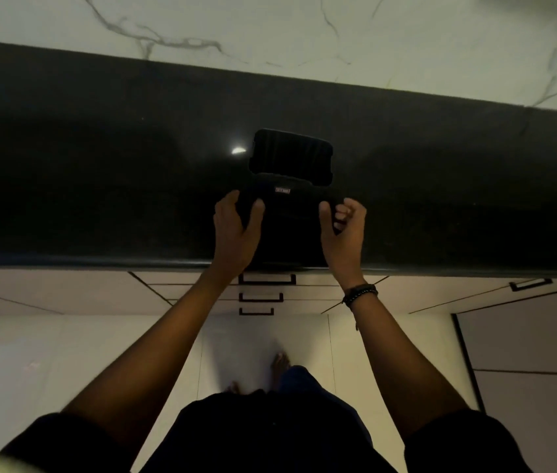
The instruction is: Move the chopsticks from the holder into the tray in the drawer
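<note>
Curving round the left side of the holder [283, 199], the fingers [229, 201] of the left hand [236, 230] grip it at frame centre on the desk [99, 165]. The right hand [343, 230] curls empty just beside it. The chopsticks, unseen in its dark mouth, are probably light, stiff and slippery: pinch their tops together.

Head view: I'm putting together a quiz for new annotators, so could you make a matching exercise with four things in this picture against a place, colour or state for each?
Things:
1. holder
2. drawer handles
3. bracelet
4. wall

Descriptions:
A. at the wrist of the right hand
B. white with grey veins
C. standing on the dark countertop
D. below the countertop's front edge, on closed drawers

Pairs: 1-C, 2-D, 3-A, 4-B
</note>
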